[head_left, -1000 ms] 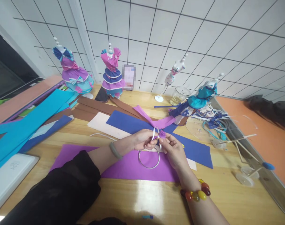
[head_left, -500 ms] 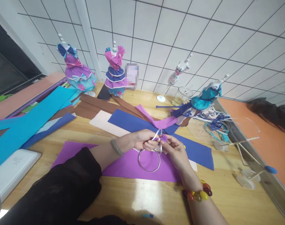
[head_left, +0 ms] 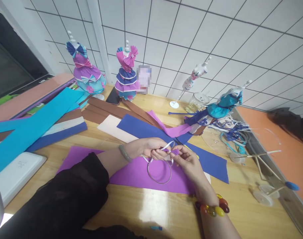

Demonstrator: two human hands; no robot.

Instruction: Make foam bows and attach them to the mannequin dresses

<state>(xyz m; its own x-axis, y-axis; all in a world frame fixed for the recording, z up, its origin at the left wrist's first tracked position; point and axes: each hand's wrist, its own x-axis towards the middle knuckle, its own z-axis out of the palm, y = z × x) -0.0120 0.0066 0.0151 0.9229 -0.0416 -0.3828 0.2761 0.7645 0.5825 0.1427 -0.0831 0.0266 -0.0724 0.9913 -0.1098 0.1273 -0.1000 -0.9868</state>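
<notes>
Purple bow flatter than earlier, clamped in left hand and right hand; jar with yellowish contents.

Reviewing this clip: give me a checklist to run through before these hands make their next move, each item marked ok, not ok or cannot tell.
1. Left hand gripping the purple pleated piece: ok, fingers at its left end.
2. Right hand supporting it: ok, fingertips at its right end.
3. White ribbon secured at the piece's middle: cannot tell; it is there, but no knot can be made out.
4. Metal ring free of the ribbon: cannot tell; they appear close together below the fingers.
5. Purple sheet uncovered below the hands: not ok, the ring shows over it.
6. Black sleeve off the left hand: ok, it ends on the forearm.
</notes>
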